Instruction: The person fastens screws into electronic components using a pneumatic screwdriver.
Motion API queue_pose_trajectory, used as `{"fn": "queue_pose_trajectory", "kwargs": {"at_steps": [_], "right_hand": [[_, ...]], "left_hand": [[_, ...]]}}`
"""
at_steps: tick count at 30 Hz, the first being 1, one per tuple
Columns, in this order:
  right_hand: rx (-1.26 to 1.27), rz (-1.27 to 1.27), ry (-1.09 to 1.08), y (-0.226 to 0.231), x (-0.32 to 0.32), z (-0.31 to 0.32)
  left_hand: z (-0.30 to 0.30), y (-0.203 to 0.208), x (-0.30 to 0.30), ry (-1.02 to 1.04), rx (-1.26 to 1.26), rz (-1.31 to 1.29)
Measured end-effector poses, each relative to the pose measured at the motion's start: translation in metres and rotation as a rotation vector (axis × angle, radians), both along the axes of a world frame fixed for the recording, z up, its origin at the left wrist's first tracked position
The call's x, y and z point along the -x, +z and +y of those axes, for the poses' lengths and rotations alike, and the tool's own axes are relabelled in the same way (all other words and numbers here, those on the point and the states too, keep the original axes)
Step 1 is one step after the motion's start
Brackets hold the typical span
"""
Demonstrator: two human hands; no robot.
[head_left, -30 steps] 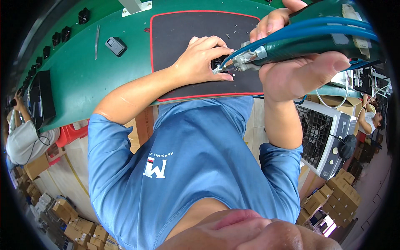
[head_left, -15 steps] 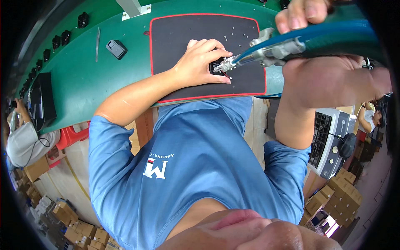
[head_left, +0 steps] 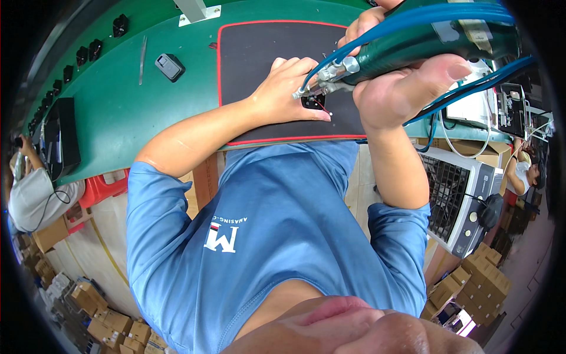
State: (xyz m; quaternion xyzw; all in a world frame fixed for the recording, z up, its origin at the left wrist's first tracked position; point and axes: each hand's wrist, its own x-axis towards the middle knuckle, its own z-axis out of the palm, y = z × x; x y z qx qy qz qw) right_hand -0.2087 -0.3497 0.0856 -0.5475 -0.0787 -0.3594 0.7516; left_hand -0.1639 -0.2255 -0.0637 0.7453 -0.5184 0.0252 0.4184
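Note:
My left hand [head_left: 284, 88] lies on the black mat [head_left: 253, 47] with red edging. Its thumb and fingers close around a small black part [head_left: 314, 102] that has a thin red wire. My right hand [head_left: 395, 97] is wrapped round a green-bodied power screwdriver [head_left: 392, 54] with blue hoses. The screwdriver's metal nozzle [head_left: 330, 74] slants down to the left. Its tip overlaps the left fingers at the upper edge of the black part; whether it touches cannot be told. The nozzle and fingers hide some of the part.
On the green table [head_left: 118, 124] lie a dark grey device [head_left: 170, 67] and a thin metal strip [head_left: 142, 60]. Several black parts [head_left: 94, 49] line the far left side, near a black box [head_left: 63, 141]. A metal post [head_left: 191, 10] stands at the back. Blue hoses [head_left: 460, 97] run right.
My right hand and the screwdriver have moved left. The nozzle tip has shifted from over the black part's middle to its upper left. My left hand still holds the part.

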Motion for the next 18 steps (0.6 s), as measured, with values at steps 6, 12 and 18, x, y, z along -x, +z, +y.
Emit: {"fn": "queue_pose_trajectory", "kwargs": {"at_steps": [6,12,18], "right_hand": [[-0.076,0.004,0.060,-0.016,0.001,0.000],[-0.061,0.052,-0.013,0.014,-0.010,0.005],[0.143,-0.311,0.414,0.104,0.008,-0.077]], "left_hand": [[0.000,0.000,-0.003,-0.018,-0.030,0.131],[0.008,0.000,-0.002,0.085,-0.095,-0.063],[0.068,0.080,-0.032,-0.006,-0.234,0.008]]}}
